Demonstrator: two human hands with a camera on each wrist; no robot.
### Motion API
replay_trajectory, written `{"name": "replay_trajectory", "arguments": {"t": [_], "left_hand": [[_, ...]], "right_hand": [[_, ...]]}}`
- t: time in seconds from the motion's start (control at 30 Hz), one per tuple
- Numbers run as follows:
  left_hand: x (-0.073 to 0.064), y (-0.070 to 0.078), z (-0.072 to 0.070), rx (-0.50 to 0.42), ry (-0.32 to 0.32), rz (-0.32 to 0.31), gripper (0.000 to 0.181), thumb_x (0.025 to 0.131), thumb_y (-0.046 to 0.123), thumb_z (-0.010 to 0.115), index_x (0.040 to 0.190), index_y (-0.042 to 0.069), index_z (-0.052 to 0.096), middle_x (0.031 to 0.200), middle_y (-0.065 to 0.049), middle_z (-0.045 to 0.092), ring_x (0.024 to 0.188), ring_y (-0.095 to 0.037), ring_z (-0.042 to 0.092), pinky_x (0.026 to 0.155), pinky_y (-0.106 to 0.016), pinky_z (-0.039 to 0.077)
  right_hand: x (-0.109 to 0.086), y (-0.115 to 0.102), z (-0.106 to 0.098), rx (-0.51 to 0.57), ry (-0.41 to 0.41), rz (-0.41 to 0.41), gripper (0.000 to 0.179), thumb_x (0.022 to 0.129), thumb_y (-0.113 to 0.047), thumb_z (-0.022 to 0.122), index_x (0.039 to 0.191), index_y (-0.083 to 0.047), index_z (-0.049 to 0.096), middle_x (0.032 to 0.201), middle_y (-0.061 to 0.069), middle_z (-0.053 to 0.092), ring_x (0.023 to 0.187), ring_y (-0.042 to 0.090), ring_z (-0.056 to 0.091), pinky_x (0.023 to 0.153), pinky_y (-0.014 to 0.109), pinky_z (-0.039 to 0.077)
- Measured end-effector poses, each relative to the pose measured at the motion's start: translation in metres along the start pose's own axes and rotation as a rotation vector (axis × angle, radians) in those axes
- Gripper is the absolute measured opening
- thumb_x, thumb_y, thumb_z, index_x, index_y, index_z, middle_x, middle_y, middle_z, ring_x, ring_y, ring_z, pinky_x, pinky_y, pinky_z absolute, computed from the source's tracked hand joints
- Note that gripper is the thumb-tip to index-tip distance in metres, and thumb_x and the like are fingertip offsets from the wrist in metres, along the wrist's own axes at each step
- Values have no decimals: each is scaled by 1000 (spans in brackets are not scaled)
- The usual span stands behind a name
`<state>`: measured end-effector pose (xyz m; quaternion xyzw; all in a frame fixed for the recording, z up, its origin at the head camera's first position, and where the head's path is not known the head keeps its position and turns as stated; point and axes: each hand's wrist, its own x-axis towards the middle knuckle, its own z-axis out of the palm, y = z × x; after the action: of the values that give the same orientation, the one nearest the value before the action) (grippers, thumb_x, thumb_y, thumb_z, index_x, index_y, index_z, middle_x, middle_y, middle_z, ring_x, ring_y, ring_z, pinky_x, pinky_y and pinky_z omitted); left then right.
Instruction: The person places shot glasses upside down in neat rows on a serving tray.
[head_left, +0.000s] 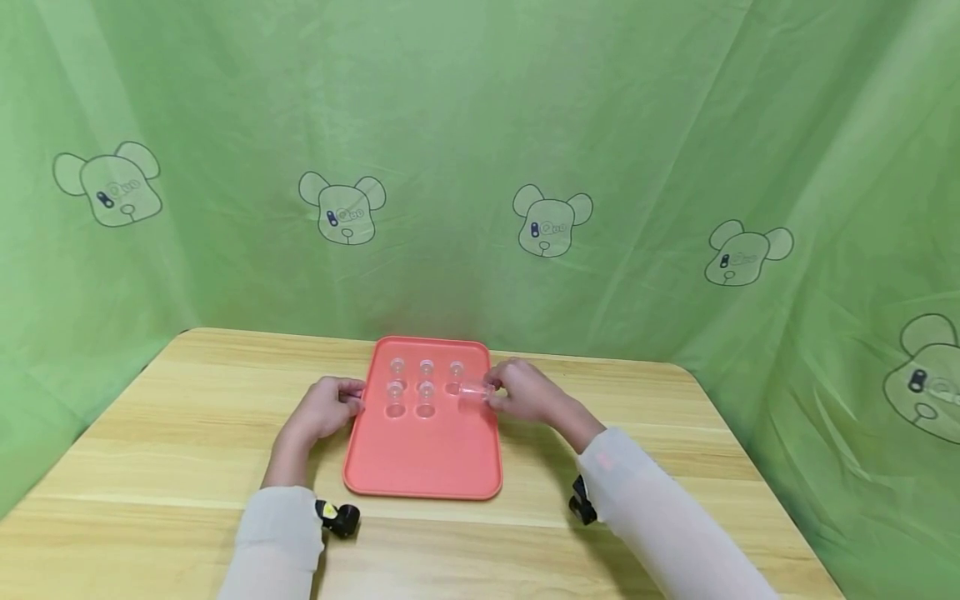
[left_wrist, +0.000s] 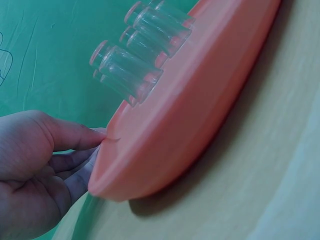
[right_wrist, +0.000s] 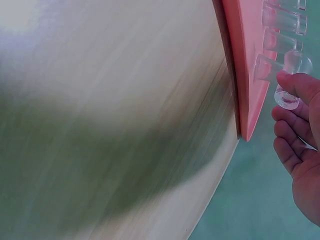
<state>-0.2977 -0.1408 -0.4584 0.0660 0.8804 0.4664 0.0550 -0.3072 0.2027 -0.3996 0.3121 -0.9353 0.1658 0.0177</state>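
A pink-red tray (head_left: 423, 458) lies on the wooden table. My left hand (head_left: 322, 408) is at its left edge; in the left wrist view the thumb and fingers (left_wrist: 75, 137) pinch the tray's rim. My right hand (head_left: 527, 393) holds a small clear shot glass (head_left: 472, 392) over the tray's right side, tipped nearly sideways. The right wrist view shows the thumb against this glass's thick round end (right_wrist: 287, 99). Several matching glasses (head_left: 426, 400) stand on the tray in two rows, three at the back and two in front.
The wooden table (head_left: 187, 433) spreads around the tray. A green curtain (head_left: 450, 125) with printed bear heads hangs behind and along both sides. Black wrist cameras (head_left: 341, 521) are strapped near the pale sleeves.
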Motion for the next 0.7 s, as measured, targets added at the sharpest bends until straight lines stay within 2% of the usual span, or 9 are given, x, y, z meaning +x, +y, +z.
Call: {"name": "replay_trajectory", "arguments": {"t": [0.23,0.4,0.7], "left_hand": [[-1,2,-1,-3,0,-3,36,98,1,61,133,-7,63,114,-18,71,104,-27,66,93,-40,56],[-1,2,-1,-2,-2,2,36,98,1,61,133,-7,62,114,-18,71,105,-27,66,93,-41,56],[0,0,-1,5,0,8,36,98,1,61,133,-7,63,113,-17,71,104,-26,66,93,-40,56]], "right_hand": [[2,-4,1,-17,11,-40,2,85,-5,70,86,-6,70,81,-1,66,80,26,64,73,31,52],[4,-7,3,5,11,-29,9,86,-5,71,83,-11,67,80,-2,63,81,28,64,71,28,51],[8,-12,6,18,34,-24,8,88,-8,76,88,-10,68,84,3,65,83,22,60,75,31,50]]}}
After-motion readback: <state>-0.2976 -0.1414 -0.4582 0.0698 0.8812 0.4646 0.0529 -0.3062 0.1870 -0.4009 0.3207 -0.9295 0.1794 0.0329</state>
